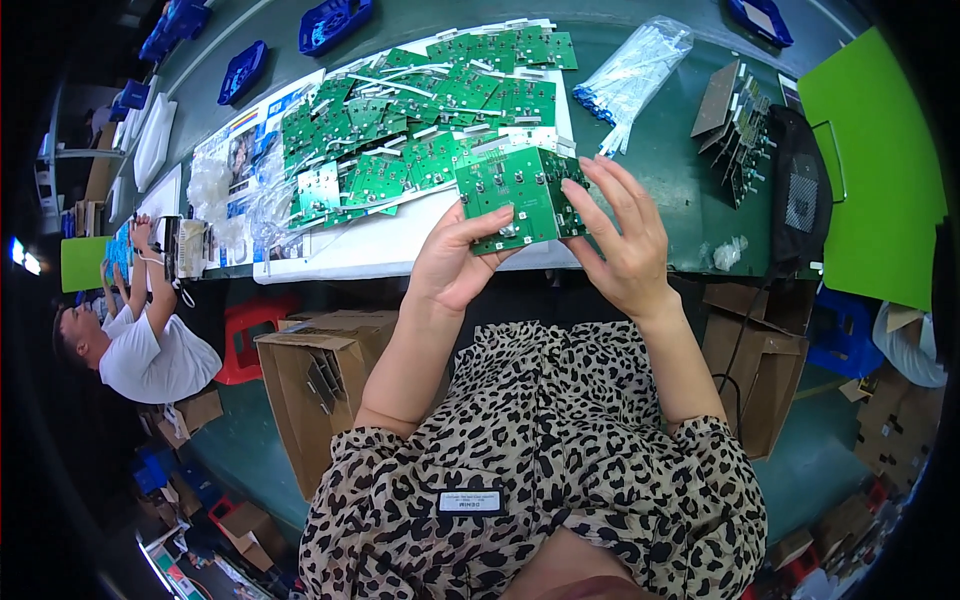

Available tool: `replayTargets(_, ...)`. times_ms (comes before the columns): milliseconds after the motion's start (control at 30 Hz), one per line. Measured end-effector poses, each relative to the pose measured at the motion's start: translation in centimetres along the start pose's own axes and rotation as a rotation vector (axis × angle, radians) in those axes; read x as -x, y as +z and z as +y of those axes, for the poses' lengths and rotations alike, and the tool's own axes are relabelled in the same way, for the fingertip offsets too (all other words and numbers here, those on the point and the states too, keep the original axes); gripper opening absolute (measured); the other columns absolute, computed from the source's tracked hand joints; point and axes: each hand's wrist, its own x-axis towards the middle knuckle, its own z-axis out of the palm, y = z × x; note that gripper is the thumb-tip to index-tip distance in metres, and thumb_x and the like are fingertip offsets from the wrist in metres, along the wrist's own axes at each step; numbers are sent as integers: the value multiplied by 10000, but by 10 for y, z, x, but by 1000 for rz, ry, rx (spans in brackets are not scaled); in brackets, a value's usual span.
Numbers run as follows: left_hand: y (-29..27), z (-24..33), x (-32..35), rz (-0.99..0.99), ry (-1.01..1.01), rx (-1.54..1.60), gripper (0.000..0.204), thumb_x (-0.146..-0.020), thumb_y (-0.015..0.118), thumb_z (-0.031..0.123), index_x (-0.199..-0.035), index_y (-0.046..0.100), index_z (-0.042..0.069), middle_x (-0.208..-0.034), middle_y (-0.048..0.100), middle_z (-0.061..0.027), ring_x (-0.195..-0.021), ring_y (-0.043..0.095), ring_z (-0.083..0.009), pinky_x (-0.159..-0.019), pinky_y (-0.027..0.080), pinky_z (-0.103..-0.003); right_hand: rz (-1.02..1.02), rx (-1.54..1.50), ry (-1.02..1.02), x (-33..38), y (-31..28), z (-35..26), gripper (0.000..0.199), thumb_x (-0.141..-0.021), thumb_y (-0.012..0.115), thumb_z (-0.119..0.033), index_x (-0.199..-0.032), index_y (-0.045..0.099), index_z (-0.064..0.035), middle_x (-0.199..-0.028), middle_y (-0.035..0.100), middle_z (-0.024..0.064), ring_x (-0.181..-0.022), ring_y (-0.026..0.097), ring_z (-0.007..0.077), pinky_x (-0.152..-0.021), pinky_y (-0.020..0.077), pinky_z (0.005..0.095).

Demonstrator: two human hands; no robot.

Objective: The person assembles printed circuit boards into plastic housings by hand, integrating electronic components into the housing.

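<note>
I hold a green circuit board up in front of me with both hands, above the table's near edge. My left hand grips its lower left side, thumb on the face near a small silver part. My right hand holds the right edge, fingers spread upward. Behind the board lies a big heap of similar green circuit boards with white ribbon cables, spread on white sheets on the green table.
A clear bag of white cables lies at the back right. Brown-backed boards stand by a black box. A green panel is at far right. Cardboard boxes sit below the table. Another person works at left. Blue trays at the back.
</note>
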Motion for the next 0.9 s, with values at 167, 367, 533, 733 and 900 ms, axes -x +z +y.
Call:
replayTargets(167,-3,1,2,50,24,-99,360,-800,551,-12,-1145,451,12,-1039,578,-97,-907,601,-186,-781,516,-322,33,96,-67,1,16,3,436,-640,656,-52,-1068,575,-78,-1094,553,74,-1001,541,243,-758,472,346)
replayTargets(367,2,1,-1,-85,46,-30,398,-829,498,-4,-1210,384,-23,-1124,539,-181,-999,575,-263,-823,514,-340,139,-52,47,-1,29,3,308,-719,610,-5,-1021,575,-52,-1014,593,76,-785,621,223,-613,498,307)
replayTargets(533,2,-3,-2,-110,111,-104,399,-837,478,-4,-1217,368,-56,-1134,527,-213,-1037,553,-300,-862,492,-352,184,-489,370,-5,31,-3,132,-811,563,-30,-940,583,-11,-903,617,113,-720,627,240,-601,491,299)
replayTargets(733,3,7,1,-115,111,-143,406,-807,517,-12,-1196,403,-46,-1066,573,-188,-988,582,-277,-859,483,-353,107,-471,384,-13,24,-1,119,-825,561,-86,-907,591,-5,-829,615,108,-628,598,221,-532,456,290)
replayTargets(900,-5,15,-2,-198,61,-124,427,-788,530,-25,-1188,388,-74,-1079,558,-213,-977,583,-312,-865,479,-378,60,-507,373,-16,14,0,126,-824,568,-106,-898,592,-7,-814,608,103,-596,578,211,-510,438,277)
